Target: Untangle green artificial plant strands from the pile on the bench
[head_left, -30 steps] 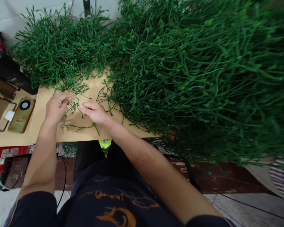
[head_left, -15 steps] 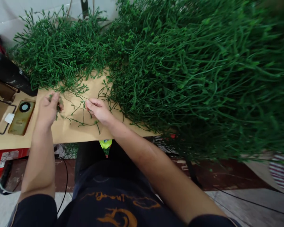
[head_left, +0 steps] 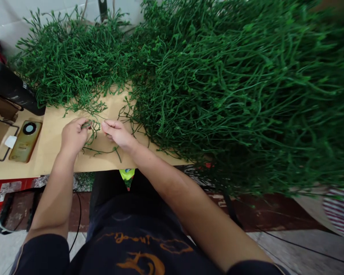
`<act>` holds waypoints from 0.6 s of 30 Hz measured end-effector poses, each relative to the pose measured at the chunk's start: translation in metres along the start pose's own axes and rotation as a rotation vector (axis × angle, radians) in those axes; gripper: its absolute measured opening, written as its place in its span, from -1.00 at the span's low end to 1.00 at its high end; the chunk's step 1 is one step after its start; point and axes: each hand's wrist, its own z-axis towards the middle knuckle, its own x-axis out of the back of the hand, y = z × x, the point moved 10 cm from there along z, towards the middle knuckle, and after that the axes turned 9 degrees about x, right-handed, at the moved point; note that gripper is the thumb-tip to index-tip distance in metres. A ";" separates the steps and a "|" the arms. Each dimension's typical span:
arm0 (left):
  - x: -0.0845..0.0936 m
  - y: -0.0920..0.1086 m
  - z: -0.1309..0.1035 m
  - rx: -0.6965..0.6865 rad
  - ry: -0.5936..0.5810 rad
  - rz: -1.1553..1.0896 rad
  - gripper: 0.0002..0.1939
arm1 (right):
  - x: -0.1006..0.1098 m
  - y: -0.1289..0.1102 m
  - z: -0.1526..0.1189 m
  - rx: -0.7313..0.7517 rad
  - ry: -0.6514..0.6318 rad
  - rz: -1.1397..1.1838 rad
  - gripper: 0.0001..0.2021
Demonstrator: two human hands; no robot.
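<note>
My left hand (head_left: 76,134) is closed, fingertips pinching thin green artificial plant stems (head_left: 95,130) that curl out to its right. Just across from it, my right hand (head_left: 114,131) is closed in a pinch, thumb against forefinger. A thin strand runs to its fingertips, but what lies between them is too small to make out. Below the hands a loose branching stem (head_left: 106,151) lies on the tan table covering (head_left: 54,156). The two hands are close together, a small gap between them.
A huge heap of green artificial stems (head_left: 232,88) fills the right side and overhangs the front edge. A smaller pile (head_left: 74,65) lies behind the hands. At left are a black bottle (head_left: 13,86), a phone (head_left: 25,141) and an open cardboard box (head_left: 0,137).
My left hand has moved right, close to my right hand, with the green stems in its fingers. My right hand has stayed almost in place, still pinched.
</note>
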 end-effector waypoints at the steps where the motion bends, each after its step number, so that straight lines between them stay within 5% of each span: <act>1: 0.003 0.001 0.000 0.003 0.027 0.075 -0.76 | -0.001 -0.001 0.000 0.018 -0.016 -0.048 -0.62; 6: 0.010 0.003 0.006 0.058 0.104 0.225 -0.72 | -0.003 -0.002 0.000 0.063 -0.047 -0.192 -0.57; 18: 0.007 -0.002 0.032 0.167 0.071 0.270 -0.80 | 0.000 -0.004 0.000 0.034 0.000 -0.208 -0.54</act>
